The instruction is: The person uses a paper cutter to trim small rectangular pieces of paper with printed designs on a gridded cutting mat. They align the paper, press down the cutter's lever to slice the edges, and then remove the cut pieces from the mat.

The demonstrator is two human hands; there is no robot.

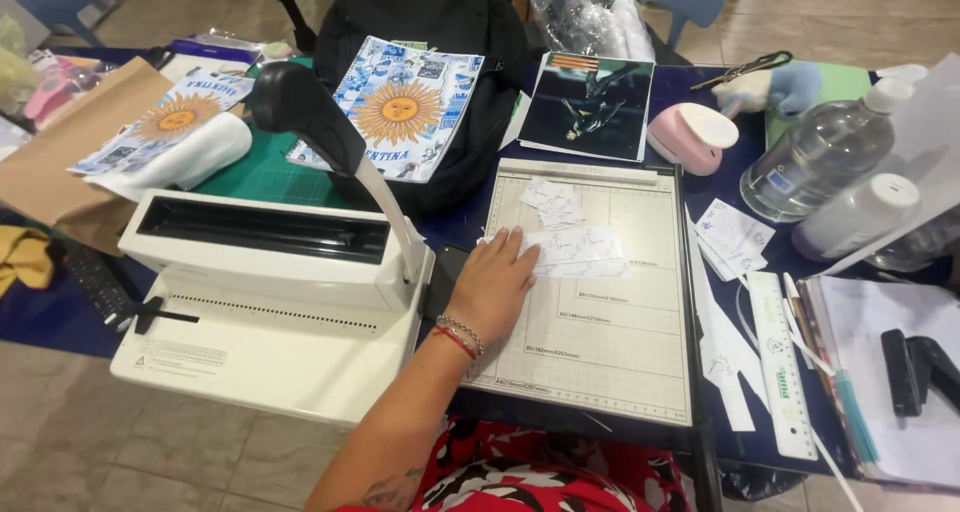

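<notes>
My left hand point(495, 284) lies flat, palm down, on the white gridded board of a paper trimmer point(600, 357). Its fingertips rest on the left edge of a white printed paper slip point(585, 252). Several smaller cut slips point(553, 202) lie just beyond on the board. The wrist carries a bead bracelet and a red one. A white comb-binding machine point(270, 302) with a raised black lever point(300, 107) stands right beside the hand on the left. My right hand is out of view.
Two booklets with sun covers point(405, 107) point(175, 117) lie at the back beside a black bag point(440, 22). To the right are a dark photo print point(590, 107), a pink punch point(690, 137), two bottles point(825, 152) point(860, 217), a ruler point(780, 362), scissors point(745, 69) and a black stapler point(915, 367).
</notes>
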